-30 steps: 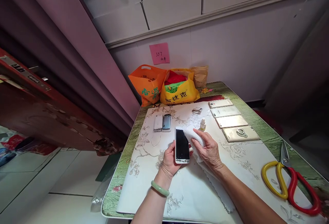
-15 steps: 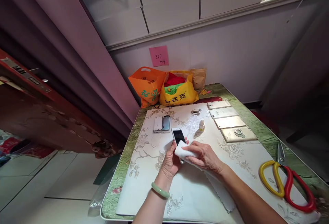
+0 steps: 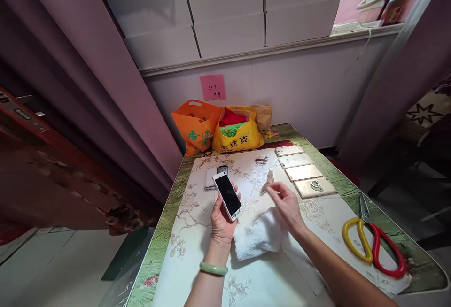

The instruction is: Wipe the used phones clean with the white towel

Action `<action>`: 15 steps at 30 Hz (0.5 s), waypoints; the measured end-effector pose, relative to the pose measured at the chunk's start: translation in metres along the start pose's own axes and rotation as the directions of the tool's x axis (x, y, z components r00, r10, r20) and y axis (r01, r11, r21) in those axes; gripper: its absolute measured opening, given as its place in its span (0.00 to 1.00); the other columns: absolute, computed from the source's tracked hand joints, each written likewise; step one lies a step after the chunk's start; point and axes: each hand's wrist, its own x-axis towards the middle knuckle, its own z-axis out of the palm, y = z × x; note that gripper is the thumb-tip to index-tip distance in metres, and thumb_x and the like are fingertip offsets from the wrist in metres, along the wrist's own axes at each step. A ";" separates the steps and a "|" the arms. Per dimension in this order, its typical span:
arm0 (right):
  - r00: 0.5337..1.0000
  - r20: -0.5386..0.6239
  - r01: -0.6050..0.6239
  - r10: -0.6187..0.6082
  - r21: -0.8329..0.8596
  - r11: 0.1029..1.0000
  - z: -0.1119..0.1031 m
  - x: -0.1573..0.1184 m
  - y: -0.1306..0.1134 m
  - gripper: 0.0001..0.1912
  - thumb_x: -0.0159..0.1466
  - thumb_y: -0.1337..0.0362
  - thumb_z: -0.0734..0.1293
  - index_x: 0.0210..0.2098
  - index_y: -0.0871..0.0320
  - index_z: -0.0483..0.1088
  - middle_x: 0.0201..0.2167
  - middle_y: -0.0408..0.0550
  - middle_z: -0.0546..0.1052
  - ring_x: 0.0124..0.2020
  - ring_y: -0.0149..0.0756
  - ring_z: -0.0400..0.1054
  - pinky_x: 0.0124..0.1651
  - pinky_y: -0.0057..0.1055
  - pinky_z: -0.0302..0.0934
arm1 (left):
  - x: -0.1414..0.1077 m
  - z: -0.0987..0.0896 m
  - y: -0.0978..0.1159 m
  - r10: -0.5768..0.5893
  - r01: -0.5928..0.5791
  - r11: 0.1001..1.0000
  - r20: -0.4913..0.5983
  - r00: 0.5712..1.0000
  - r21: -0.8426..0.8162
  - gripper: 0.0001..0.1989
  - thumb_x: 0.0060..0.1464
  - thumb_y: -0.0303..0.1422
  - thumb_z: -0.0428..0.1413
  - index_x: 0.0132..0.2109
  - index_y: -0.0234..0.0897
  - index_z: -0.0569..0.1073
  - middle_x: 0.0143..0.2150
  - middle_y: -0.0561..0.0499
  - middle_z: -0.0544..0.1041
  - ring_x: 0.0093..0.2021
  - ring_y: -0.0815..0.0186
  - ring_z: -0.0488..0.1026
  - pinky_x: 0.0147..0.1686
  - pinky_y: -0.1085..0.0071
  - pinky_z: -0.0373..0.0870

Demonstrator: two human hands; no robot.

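Note:
My left hand (image 3: pixel 221 229) holds a white smartphone (image 3: pixel 228 196) with a dark screen, tilted up towards me, the fingers behind it and the thumb along its edge. Beside it a folded white cloth (image 3: pixel 259 235) lies on the white flowered table cover (image 3: pixel 190 264). My right hand (image 3: pixel 289 207) has no cloth in it and reaches over to a small white-capped bottle (image 3: pixel 270 174). Its loosely bent fingertips are right at the lower part of the bottle, which they partly hide; whether they touch it is unclear.
Several phones (image 3: pixel 303 171) lie in a row at the right, and others (image 3: pixel 210 175) behind the held one. Glasses (image 3: pixel 261 159) rest farther back. Large scissors (image 3: pixel 373 241) with yellow and red handles lie right. Orange (image 3: pixel 197 126) and yellow bags (image 3: pixel 237 131) stand against the wall.
My right hand has let go of the cloth, now lying on the table, and moved to the bottle. The phone has shifted left and is raised, its screen uncovered. The view has shifted.

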 end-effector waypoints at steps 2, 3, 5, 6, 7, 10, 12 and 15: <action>0.943 -0.312 -0.128 0.118 -0.011 0.992 0.002 0.024 0.017 0.27 0.61 0.45 0.69 0.51 0.57 0.70 0.47 0.55 0.77 0.46 0.44 0.74 0.47 0.38 0.68 | -0.002 0.012 0.001 -0.012 0.012 1.000 0.008 1.000 -0.002 0.20 0.62 0.36 0.55 0.59 0.38 0.75 0.54 0.41 0.80 0.54 0.55 0.78 0.58 0.55 0.70; 0.923 -0.356 -0.178 0.146 -0.058 0.982 0.003 0.035 0.026 0.33 0.56 0.44 0.72 0.54 0.57 0.68 0.51 0.57 0.76 0.48 0.45 0.73 0.46 0.39 0.69 | -0.003 0.019 0.001 -0.011 0.011 1.000 0.017 1.000 -0.005 0.20 0.62 0.36 0.56 0.59 0.38 0.75 0.54 0.41 0.80 0.54 0.54 0.78 0.58 0.55 0.71; 0.916 -0.374 -0.201 0.146 -0.114 0.973 0.007 0.051 0.040 0.40 0.49 0.45 0.75 0.56 0.58 0.67 0.50 0.58 0.76 0.49 0.49 0.72 0.47 0.41 0.67 | -0.003 0.031 0.001 0.000 0.001 1.000 0.034 0.999 -0.009 0.21 0.61 0.37 0.56 0.60 0.39 0.74 0.54 0.41 0.80 0.55 0.53 0.77 0.57 0.54 0.71; 0.925 -0.357 -0.198 0.133 -0.153 0.968 0.009 0.055 0.046 0.40 0.48 0.45 0.76 0.54 0.58 0.68 0.47 0.57 0.78 0.47 0.50 0.73 0.46 0.42 0.67 | -0.003 0.036 0.001 0.002 -0.001 1.000 0.038 0.999 -0.011 0.21 0.61 0.37 0.56 0.60 0.39 0.74 0.54 0.40 0.80 0.55 0.53 0.77 0.57 0.54 0.71; 0.934 -0.339 -0.187 0.117 -0.182 0.965 0.012 0.057 0.050 0.36 0.49 0.45 0.75 0.51 0.58 0.70 0.42 0.55 0.79 0.43 0.49 0.73 0.45 0.42 0.66 | -0.001 0.039 0.000 -0.003 0.004 1.000 0.037 0.999 -0.012 0.21 0.61 0.37 0.56 0.60 0.38 0.74 0.54 0.40 0.80 0.55 0.53 0.77 0.57 0.53 0.71; 0.954 -0.292 -0.134 0.066 -0.218 0.967 0.017 0.051 0.056 0.25 0.56 0.43 0.69 0.42 0.57 0.73 0.34 0.49 0.79 0.33 0.43 0.73 0.40 0.38 0.65 | 0.006 0.039 -0.009 -0.047 0.047 0.999 -0.003 0.999 -0.007 0.21 0.60 0.38 0.57 0.58 0.38 0.75 0.51 0.40 0.81 0.51 0.53 0.79 0.54 0.54 0.73; 0.964 -0.266 -0.081 0.028 -0.189 0.979 0.018 0.043 0.056 0.25 0.60 0.42 0.65 0.42 0.58 0.73 0.33 0.49 0.78 0.32 0.41 0.72 0.38 0.35 0.66 | 0.012 0.032 -0.018 -0.051 0.052 0.999 -0.065 0.997 0.013 0.20 0.60 0.38 0.57 0.57 0.37 0.76 0.49 0.40 0.82 0.48 0.55 0.80 0.51 0.57 0.75; 0.979 -0.201 0.005 -0.033 -0.138 0.990 0.018 0.031 0.052 0.27 0.63 0.43 0.63 0.50 0.59 0.70 0.32 0.46 0.76 0.30 0.36 0.70 0.34 0.30 0.66 | 0.019 0.018 -0.032 -0.014 0.022 0.998 -0.129 0.992 0.065 0.21 0.59 0.43 0.58 0.55 0.37 0.77 0.48 0.41 0.82 0.45 0.56 0.80 0.47 0.60 0.76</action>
